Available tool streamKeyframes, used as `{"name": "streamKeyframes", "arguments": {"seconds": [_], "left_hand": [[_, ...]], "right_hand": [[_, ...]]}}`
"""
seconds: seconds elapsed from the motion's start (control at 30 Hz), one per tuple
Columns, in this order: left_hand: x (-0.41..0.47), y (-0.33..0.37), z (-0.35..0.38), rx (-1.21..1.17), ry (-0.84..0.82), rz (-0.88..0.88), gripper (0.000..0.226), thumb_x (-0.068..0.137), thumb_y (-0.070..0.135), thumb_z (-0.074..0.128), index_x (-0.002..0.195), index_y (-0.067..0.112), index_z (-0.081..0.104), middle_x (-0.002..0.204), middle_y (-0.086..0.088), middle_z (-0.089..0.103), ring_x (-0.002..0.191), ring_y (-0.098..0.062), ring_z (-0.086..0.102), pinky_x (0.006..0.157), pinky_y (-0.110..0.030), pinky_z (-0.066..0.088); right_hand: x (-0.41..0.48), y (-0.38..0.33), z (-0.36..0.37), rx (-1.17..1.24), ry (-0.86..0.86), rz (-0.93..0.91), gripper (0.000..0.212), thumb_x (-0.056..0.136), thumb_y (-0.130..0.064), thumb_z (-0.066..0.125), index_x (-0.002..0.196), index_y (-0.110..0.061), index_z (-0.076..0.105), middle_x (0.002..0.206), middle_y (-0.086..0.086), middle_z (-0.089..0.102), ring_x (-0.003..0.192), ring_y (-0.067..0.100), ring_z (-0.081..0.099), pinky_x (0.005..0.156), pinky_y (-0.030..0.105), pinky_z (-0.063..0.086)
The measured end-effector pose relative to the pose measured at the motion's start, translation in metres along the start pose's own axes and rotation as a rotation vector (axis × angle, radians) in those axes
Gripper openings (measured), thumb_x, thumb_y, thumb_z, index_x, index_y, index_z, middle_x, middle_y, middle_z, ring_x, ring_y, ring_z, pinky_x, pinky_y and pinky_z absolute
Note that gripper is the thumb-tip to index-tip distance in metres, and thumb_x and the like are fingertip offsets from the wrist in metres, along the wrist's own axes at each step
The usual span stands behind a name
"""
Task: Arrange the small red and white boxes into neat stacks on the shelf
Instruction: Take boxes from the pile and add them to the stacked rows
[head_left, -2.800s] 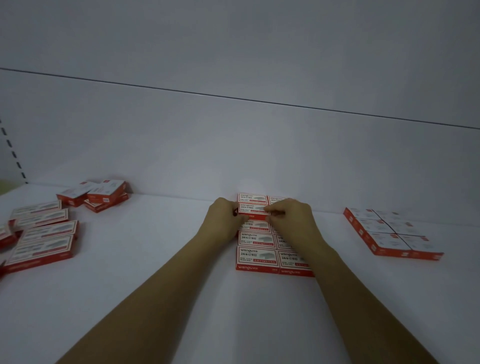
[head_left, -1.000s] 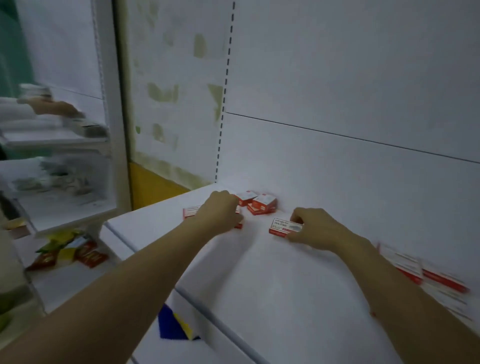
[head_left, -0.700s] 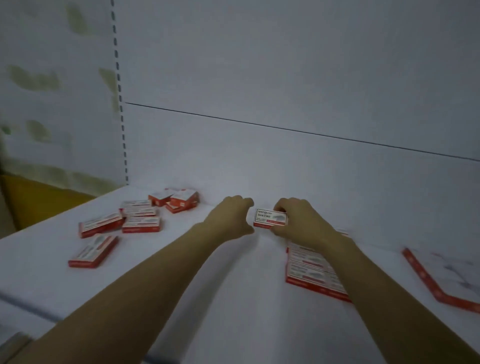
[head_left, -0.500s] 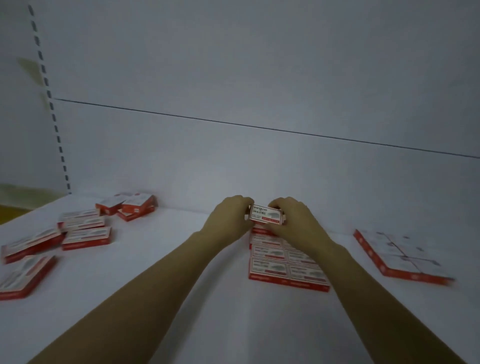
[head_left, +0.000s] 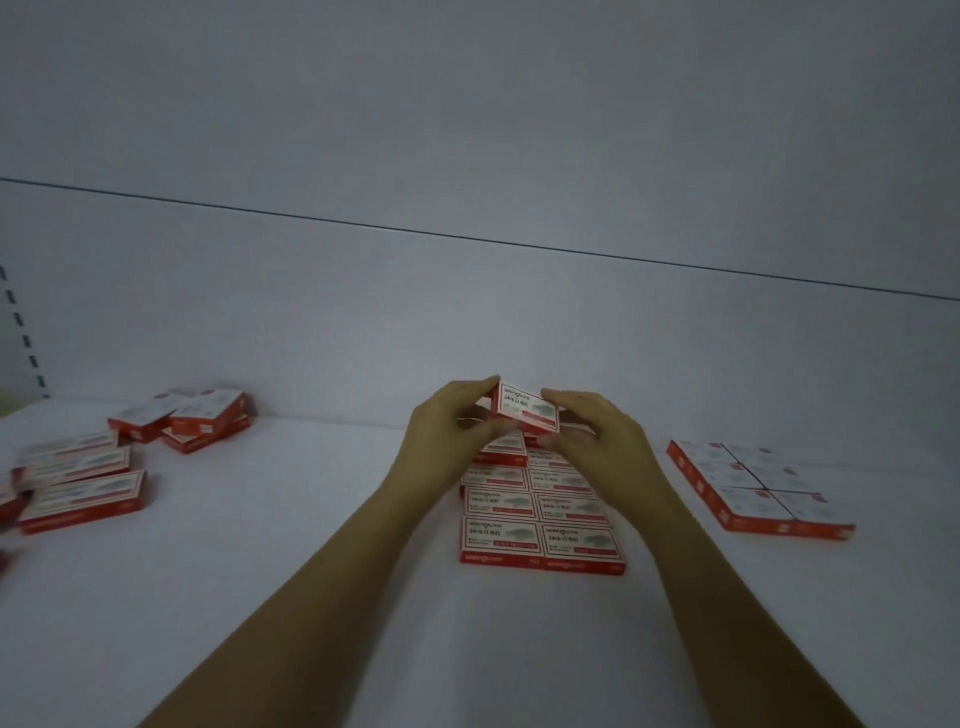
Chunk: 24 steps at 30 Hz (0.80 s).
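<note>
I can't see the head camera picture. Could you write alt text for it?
A person's left hand and right hand hold one small red and white box over the far end of a neat two-column block of matching boxes on a white shelf. Loose boxes lie scattered at the left; another tidy block sits at the right.

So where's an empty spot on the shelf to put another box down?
Bare shelf lies between the loose boxes on the left and the middle block of boxes. A narrower strip runs between that block and the right block. The front is bare too. Crowded: the middle block's back, where the left hand and right hand hold a box.
</note>
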<state>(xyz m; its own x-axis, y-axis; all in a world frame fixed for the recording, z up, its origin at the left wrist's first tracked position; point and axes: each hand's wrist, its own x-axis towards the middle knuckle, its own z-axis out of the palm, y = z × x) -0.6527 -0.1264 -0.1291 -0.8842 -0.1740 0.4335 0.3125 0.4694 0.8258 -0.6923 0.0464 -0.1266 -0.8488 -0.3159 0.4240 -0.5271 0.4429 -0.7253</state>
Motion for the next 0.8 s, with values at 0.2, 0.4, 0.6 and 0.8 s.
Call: {"name": "streamKeyframes", "arguments": {"seconds": [0.2,0.4,0.6,0.8], "left_hand": [[0.004,0.008,-0.012,-0.370,-0.102,-0.323,0.040,0.077,0.042,0.070,0.097,0.008,0.065,0.087,-0.004,0.069,0.083,-0.019,0.067,0.078,-0.029,0.056],[-0.002,0.014,-0.008,-0.324,-0.207,-0.624,0.050,0.078,0.056,0.063,0.085,0.006,0.067,0.064,-0.003,0.062,0.060,-0.016,0.055,0.064,-0.026,0.046],[-0.008,0.013,-0.010,-0.348,-0.254,-0.628,0.046,0.081,0.049,0.065,0.090,0.004,0.068,0.072,-0.005,0.063,0.064,-0.016,0.056,0.063,-0.024,0.047],[-0.013,0.010,-0.008,-0.402,-0.327,-0.345,0.032,0.077,0.016,0.074,0.107,0.007,0.066,0.097,-0.009,0.073,0.088,-0.027,0.071,0.082,-0.038,0.057]], "right_hand": [[0.002,-0.009,-0.008,0.537,-0.003,0.234,0.037,0.079,-0.040,0.064,0.106,-0.015,0.067,0.091,0.004,0.071,0.088,0.023,0.068,0.079,0.032,0.055],[-0.001,-0.013,0.000,0.655,-0.088,0.471,0.043,0.087,-0.042,0.058,0.104,-0.002,0.066,0.085,0.010,0.072,0.071,0.020,0.065,0.069,0.028,0.056],[-0.006,-0.013,0.001,0.572,-0.068,0.471,0.042,0.086,-0.042,0.060,0.103,-0.004,0.067,0.091,0.011,0.073,0.078,0.019,0.070,0.074,0.029,0.057],[-0.013,-0.038,-0.005,0.418,0.060,0.025,0.028,0.084,-0.023,0.065,0.111,-0.027,0.065,0.104,-0.010,0.069,0.093,0.008,0.066,0.079,0.024,0.056]]}}
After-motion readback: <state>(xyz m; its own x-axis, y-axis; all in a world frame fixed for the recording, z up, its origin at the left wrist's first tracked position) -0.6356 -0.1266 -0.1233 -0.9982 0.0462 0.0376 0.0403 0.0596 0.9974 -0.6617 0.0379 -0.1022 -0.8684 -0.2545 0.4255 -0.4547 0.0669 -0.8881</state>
